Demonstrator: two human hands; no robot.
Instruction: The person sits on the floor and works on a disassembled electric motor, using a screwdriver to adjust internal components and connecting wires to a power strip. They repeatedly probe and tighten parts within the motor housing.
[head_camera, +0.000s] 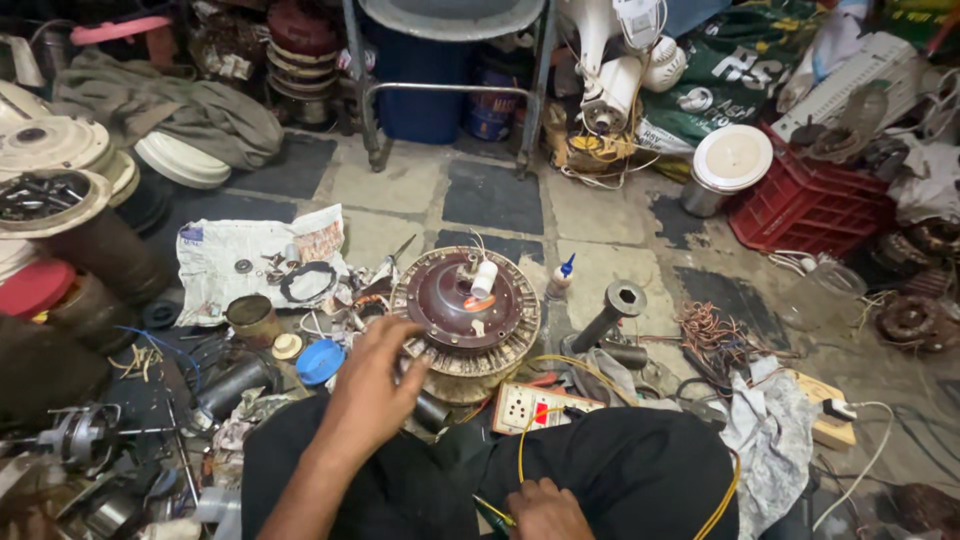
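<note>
L hand (375, 375) fingers spread, on round motor (465, 312); R hand (545, 510) gripping yellow-green tool (497, 512).

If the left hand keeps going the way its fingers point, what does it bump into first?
The left hand points up and right, toward the round fan motor sitting on the floor. Its fingertips already look to be at the motor's left rim, so that rim would probably come first, though depth is hard to judge from above.
</note>
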